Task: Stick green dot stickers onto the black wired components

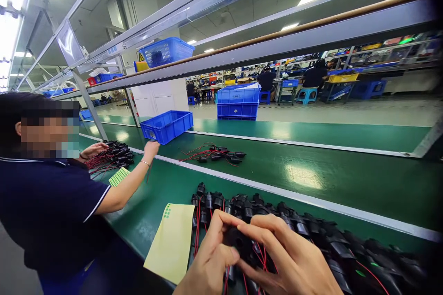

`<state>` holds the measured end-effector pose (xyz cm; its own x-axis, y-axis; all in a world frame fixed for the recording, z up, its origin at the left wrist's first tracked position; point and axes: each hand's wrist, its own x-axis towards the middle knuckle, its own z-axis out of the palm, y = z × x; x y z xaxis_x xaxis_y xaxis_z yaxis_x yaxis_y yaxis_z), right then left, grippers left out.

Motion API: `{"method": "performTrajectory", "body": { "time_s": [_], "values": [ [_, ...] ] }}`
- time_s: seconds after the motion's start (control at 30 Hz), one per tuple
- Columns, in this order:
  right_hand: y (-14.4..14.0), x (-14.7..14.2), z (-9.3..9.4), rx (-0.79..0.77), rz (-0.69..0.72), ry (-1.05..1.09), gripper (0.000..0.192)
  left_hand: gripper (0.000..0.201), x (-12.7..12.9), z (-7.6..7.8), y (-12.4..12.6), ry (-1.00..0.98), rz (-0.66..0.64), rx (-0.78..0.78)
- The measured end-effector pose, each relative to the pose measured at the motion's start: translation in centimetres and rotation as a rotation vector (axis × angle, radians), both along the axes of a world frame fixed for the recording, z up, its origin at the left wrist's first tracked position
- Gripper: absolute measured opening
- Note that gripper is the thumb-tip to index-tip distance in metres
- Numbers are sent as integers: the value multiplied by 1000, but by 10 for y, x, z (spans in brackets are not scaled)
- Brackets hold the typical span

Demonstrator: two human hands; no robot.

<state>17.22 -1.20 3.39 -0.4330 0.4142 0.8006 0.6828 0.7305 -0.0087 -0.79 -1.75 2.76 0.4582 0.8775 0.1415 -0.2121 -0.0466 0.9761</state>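
Between my two hands is a small black cylindrical part [238, 242] with a dark hole in its face. My left hand [212, 258] pinches it with thumb and forefinger. On its other side, my right hand [287, 253] has its fingers closed against the same part, partly covering it. Red wires hang below, and I cannot tell which part they belong to. Behind and right of my hands lie many similar black cylindrical parts [297, 226] with red and black wires. A yellow sticker sheet [171, 244] with several green dots lies left of my left hand.
At left a co-worker [51, 193] reaches over a heap of wired black parts [119, 153] beside another sticker sheet [119, 176]. A small group of parts [221, 153] lies across the white strip. A blue bin [168, 126] stands beyond. Metal shelf rails [242, 55] cross overhead.
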Motion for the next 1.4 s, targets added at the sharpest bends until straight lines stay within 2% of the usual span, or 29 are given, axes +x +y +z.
{"method": "performTrajectory", "body": {
  "time_s": [0.23,0.37,0.53,0.7,0.93,1.17,1.4],
  "values": [
    [0,-5,4,128,-10,-12,17,33,3,1,-2,-44,-19,-8],
    [0,-2,-2,125,-6,-65,18,34,5,-14,2,-123,-47,40],
    [0,-4,-3,173,-24,-10,15,39,4,-30,5,-146,-68,87],
    [1,1,0,49,-11,-32,25,37,8,-22,2,-173,-26,25],
    [0,1,3,22,-20,-21,25,34,7,-13,1,-120,-4,21],
    [-2,1,7,31,-23,-25,27,33,8,-17,3,-127,4,11],
    [1,-1,-2,68,-33,-44,23,34,10,-26,3,-145,29,45]
  ]
}}
